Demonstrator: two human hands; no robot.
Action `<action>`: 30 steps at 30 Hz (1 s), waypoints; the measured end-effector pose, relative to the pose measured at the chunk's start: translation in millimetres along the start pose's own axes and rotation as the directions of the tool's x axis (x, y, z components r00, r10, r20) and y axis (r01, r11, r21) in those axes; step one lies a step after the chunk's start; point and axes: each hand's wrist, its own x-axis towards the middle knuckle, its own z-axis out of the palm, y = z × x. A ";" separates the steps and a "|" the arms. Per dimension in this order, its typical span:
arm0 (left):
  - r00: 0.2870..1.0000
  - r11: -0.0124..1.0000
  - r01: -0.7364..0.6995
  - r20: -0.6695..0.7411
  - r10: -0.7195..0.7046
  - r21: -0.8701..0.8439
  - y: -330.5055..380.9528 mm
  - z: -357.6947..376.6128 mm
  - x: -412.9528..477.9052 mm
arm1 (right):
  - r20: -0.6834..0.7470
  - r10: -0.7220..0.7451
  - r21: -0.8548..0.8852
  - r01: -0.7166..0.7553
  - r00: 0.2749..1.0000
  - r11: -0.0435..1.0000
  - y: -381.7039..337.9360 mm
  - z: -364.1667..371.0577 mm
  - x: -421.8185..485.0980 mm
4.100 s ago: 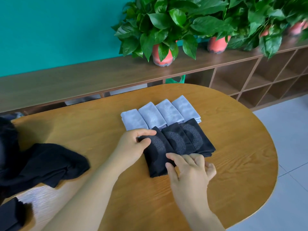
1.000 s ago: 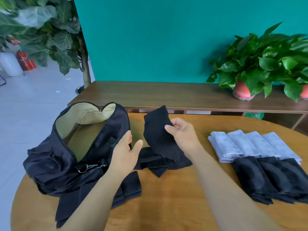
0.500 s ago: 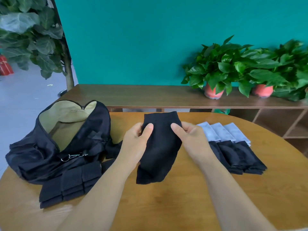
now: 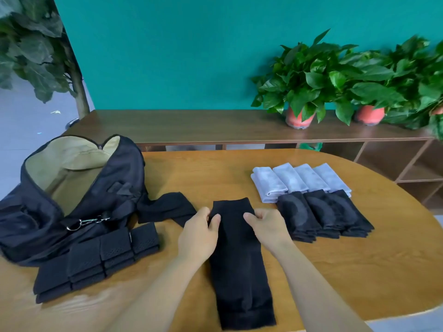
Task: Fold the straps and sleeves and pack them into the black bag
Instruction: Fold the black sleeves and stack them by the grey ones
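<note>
Two grips hold one black sleeve (image 4: 237, 271) near its far end. The left grip (image 4: 199, 233) pinches the sleeve's left edge, thumb on top. The right grip (image 4: 268, 226) is curled on the right edge, fingers clamped on the cloth. The sleeve lies flat and lengthwise on the desk (image 4: 359, 271), running from the frame's centre down to its lower edge.

Just left of the left grip, a loose black piece (image 4: 165, 207) lies crumpled and touches the black bag (image 4: 119, 178). The bag sits open at the left of the frame, its tan lining showing. A stack of folded black straps (image 4: 96, 257) rests against the bag's near side.

Right of centre, four folded grey sleeves (image 4: 299, 180) lie in a row, with folded black sleeves (image 4: 323, 214) overlapping their near edges. Behind the desk, a brown shelf (image 4: 191, 125) carries potted plants (image 4: 304, 77) at the upper right.
</note>
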 end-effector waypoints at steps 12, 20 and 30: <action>0.975 0.925 -0.208 0.147 0.168 0.319 -20.0 22.9 22.3 | -0.121 -0.254 -0.596 0.135 0.960 0.792 24.6 21.0 26.7; 0.873 0.656 -0.469 0.425 0.240 0.591 -40.3 34.3 14.7 | 0.364 -0.181 -0.786 0.405 0.914 0.468 53.3 32.9 29.7; 0.873 0.588 -0.486 0.385 0.298 0.646 -48.7 22.0 13.9 | 0.325 -0.178 -0.687 0.361 0.929 0.631 51.1 26.0 27.2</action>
